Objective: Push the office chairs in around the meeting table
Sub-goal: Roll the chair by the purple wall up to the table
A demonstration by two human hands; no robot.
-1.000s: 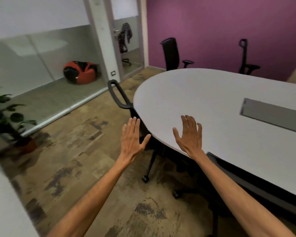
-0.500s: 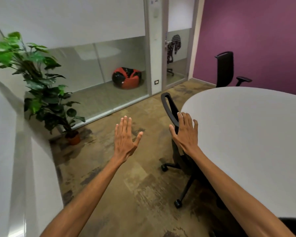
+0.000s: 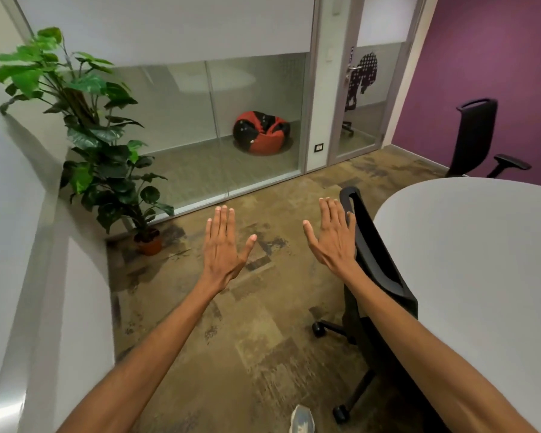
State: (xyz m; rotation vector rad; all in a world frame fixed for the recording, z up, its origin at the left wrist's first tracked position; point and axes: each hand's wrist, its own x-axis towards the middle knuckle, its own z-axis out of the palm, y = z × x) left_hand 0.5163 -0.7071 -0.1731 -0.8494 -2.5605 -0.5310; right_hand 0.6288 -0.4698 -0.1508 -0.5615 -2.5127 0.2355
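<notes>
Both hands are flat and empty, fingers straight and held close together, thumbs splayed outward; neither grips anything. The left hand [image 3: 224,245] hovers over bare carpet [image 3: 263,323], well clear of any chair, likely just carried forward in readiness. The right hand [image 3: 333,237] is palm down with its outer fingers [image 3: 350,218] overlapping the top of the nearest chair's backrest [image 3: 375,257]; whether they touch it or only pass in front cannot be told from this view. That near chair [image 3: 372,307] stands just right of the right-hand fingers, its back close against the rounded end of the meeting table [image 3: 469,260], its seat apparently hidden under the tabletop and its castors [image 3: 339,412] showing below the right forearm. Judgement: this chair looks essentially pushed in, which would explain the open, unloaded palms. Beyond the fingertips and to the right, a second chair [image 3: 475,135] stands apart from the table's far edge, by the purple wall [image 3: 481,73]; it probably remains to be pushed in. Far left of the left fingers is a potted plant [image 3: 91,135]; straight ahead, behind a glass partition [image 3: 185,120], lies a red and black beanbag [image 3: 261,132].
</notes>
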